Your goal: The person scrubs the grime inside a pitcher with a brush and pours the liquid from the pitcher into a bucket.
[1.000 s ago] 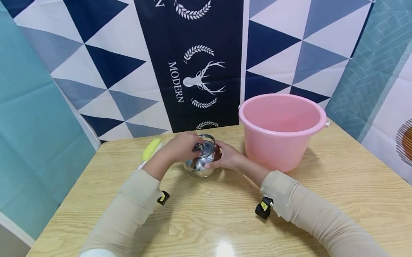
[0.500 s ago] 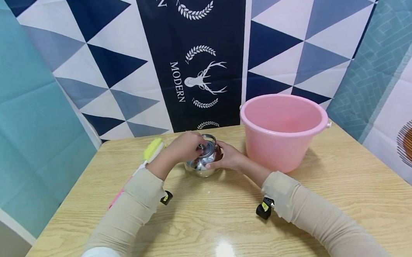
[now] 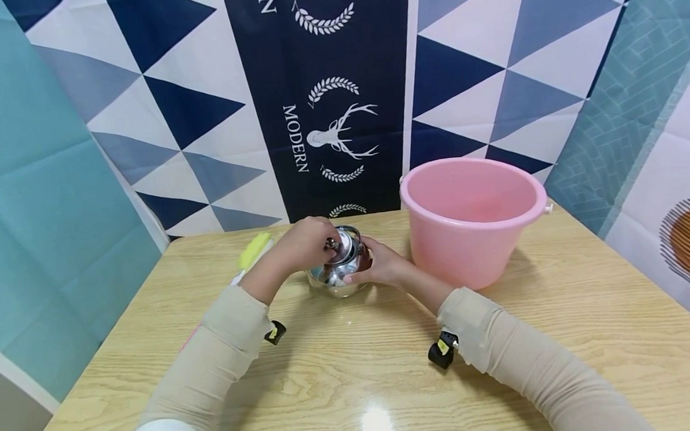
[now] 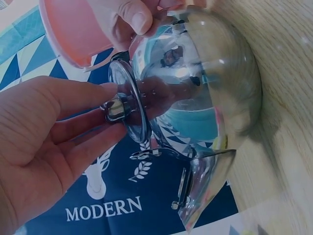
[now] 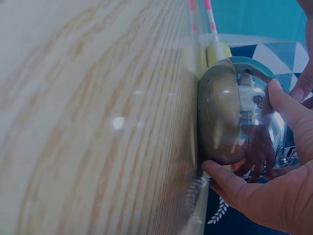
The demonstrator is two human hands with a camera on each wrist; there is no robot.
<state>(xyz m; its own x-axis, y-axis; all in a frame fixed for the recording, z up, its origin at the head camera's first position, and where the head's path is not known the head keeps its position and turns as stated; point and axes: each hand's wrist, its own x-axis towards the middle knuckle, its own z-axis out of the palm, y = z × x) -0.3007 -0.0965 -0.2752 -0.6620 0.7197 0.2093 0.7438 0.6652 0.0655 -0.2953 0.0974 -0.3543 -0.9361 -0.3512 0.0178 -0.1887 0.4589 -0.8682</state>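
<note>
A shiny steel kettle (image 3: 336,287) stands on the table before me. My left hand (image 3: 308,245) pinches the knob (image 4: 116,109) of its round lid (image 3: 345,247) between thumb and fingers. The lid is tilted, with a gap between it and the kettle's top in the left wrist view. On the other side, my right hand (image 3: 387,263) grips the kettle's body, thumb and fingers spread around it in the right wrist view. The spout (image 4: 198,188) shows in the left wrist view. My left hand hides part of the kettle in the head view.
Right of the kettle stands a large pink bucket (image 3: 464,255). A brush with a yellow head (image 3: 254,249) lies to the left, its pink-and-white handle mostly behind my left forearm. Patterned cloth walls (image 3: 341,137) rise behind the wooden table (image 3: 341,372).
My left hand has raised and tilted the lid, which sat level on the kettle before. My right hand and the kettle stay in place.
</note>
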